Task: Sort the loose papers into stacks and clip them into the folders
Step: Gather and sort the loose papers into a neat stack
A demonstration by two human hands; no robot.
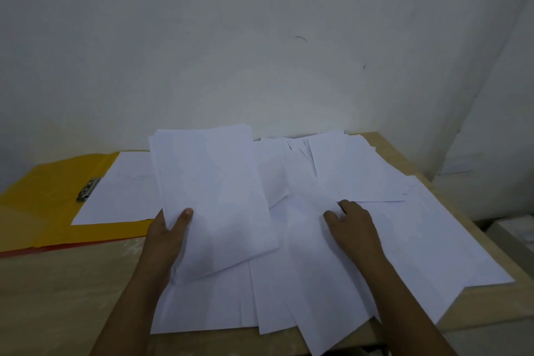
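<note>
My left hand point(166, 237) holds a small stack of white sheets point(213, 196) lifted and tilted above the table, thumb on top and fingers hidden underneath. My right hand point(351, 222) rests on the spread of loose white papers point(318, 283), its fingertips curled at the edge of a sheet. More loose sheets point(355, 167) lie fanned toward the back right. An open yellow folder point(37, 211) lies at the left, with a metal clip point(88, 189) along its spine and a white page point(121, 191) lying in it.
The wooden table point(72, 298) ends at a pale wall point(260, 37) behind. Papers overhang the table's right edge point(491, 300). A red edge point(57, 247) shows under the yellow folder. White shapes point(505, 211) stand off the table to the right.
</note>
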